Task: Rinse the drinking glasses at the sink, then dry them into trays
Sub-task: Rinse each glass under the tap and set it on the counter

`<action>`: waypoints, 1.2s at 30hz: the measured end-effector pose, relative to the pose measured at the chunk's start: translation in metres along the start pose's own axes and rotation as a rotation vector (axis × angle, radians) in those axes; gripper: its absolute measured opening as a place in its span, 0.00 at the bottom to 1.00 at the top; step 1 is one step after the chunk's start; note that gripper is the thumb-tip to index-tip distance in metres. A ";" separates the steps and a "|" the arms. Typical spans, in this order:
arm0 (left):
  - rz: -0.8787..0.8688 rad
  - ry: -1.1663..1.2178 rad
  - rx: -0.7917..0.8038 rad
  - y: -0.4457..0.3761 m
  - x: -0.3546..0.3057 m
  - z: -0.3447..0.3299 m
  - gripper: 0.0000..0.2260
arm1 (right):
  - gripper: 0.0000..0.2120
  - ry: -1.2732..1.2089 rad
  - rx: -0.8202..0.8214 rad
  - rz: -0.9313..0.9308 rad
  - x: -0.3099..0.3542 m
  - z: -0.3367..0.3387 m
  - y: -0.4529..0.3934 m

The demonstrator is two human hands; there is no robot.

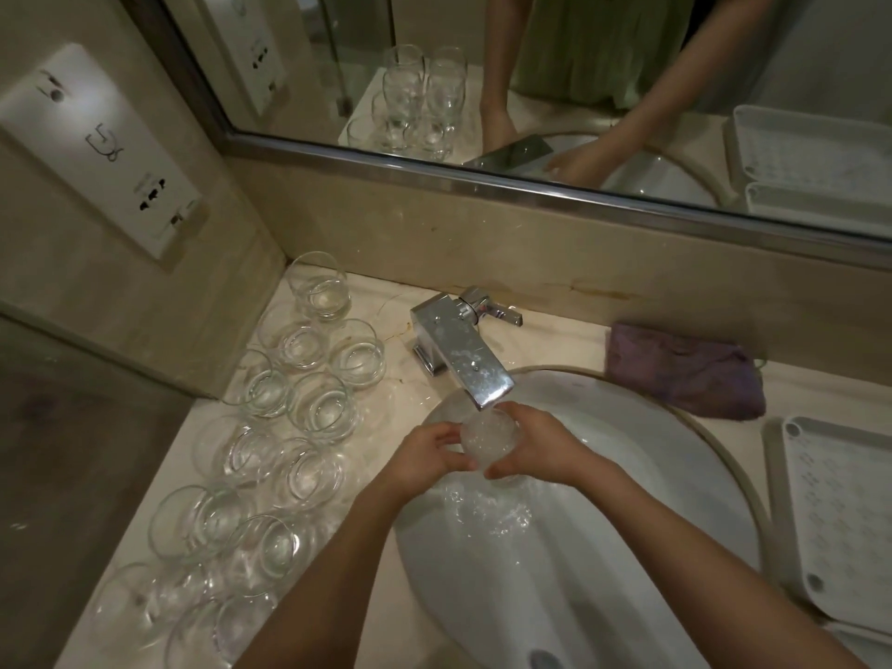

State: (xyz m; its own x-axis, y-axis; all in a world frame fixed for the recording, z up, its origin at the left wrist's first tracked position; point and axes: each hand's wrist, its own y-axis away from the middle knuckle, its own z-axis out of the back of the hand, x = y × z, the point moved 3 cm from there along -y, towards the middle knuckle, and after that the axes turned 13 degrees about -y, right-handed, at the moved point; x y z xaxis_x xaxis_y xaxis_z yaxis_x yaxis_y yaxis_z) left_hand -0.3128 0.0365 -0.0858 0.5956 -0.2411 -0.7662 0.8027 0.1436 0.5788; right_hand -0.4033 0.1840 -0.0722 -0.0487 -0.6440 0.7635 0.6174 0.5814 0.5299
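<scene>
A clear drinking glass (484, 436) sits under the chrome tap (463, 359), full of frothing water that spills over into the white sink (627, 499). My left hand (425, 453) grips the glass from the left and my right hand (536, 444) grips it from the right, fingers curled round its wall. Several more clear glasses (270, 427) stand in rows on the counter left of the sink. A white slatted tray (840, 519) lies on the counter at the right edge of the sink.
A folded purple cloth (685, 369) lies behind the sink on the right. A mirror (579, 89) runs along the back wall above a stone ledge. A white socket panel (96, 147) is on the left wall. The counter's left edge drops off beside the glasses.
</scene>
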 end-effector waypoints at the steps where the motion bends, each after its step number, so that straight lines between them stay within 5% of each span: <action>1: -0.010 0.007 -0.014 0.000 -0.001 -0.001 0.20 | 0.41 -0.031 -0.004 -0.008 0.000 0.002 -0.001; 6: -0.075 0.002 -0.118 -0.002 -0.005 -0.009 0.26 | 0.36 -0.375 -0.232 0.049 -0.011 -0.021 0.010; 12: -0.097 -0.233 -0.092 0.001 0.007 -0.008 0.31 | 0.30 -0.708 -0.327 -0.110 -0.016 -0.035 0.012; 16: -0.083 -0.128 -0.079 -0.002 0.016 -0.012 0.33 | 0.23 -1.114 -0.221 -0.227 -0.026 -0.041 0.011; 19: -0.056 0.115 -0.045 0.001 0.009 -0.012 0.24 | 0.22 -1.289 -0.103 -0.284 -0.029 -0.040 0.011; 23: -0.025 0.226 -0.038 0.000 0.005 -0.012 0.14 | 0.25 -0.993 0.016 -0.313 -0.034 -0.026 0.010; 27: 0.169 0.284 -0.005 -0.006 0.004 -0.011 0.10 | 0.48 -0.565 -0.029 -0.092 -0.028 -0.012 0.006; 29: 0.181 0.262 0.055 -0.006 -0.003 -0.010 0.04 | 0.45 -0.502 0.057 -0.019 -0.019 -0.011 0.002; 33: 0.243 0.239 0.059 -0.006 -0.008 -0.010 0.10 | 0.33 -0.542 0.101 0.016 -0.014 -0.009 -0.005; 36: 0.286 0.336 0.079 -0.007 -0.003 -0.011 0.11 | 0.33 -0.625 0.108 0.012 -0.014 -0.009 -0.004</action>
State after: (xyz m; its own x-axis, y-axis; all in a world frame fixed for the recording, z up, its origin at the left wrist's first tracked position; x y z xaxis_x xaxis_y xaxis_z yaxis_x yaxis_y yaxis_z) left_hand -0.3202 0.0464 -0.0902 0.7802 0.1250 -0.6130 0.6075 0.0826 0.7900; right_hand -0.3980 0.1865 -0.0877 -0.5120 -0.2440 0.8236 0.5393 0.6550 0.5293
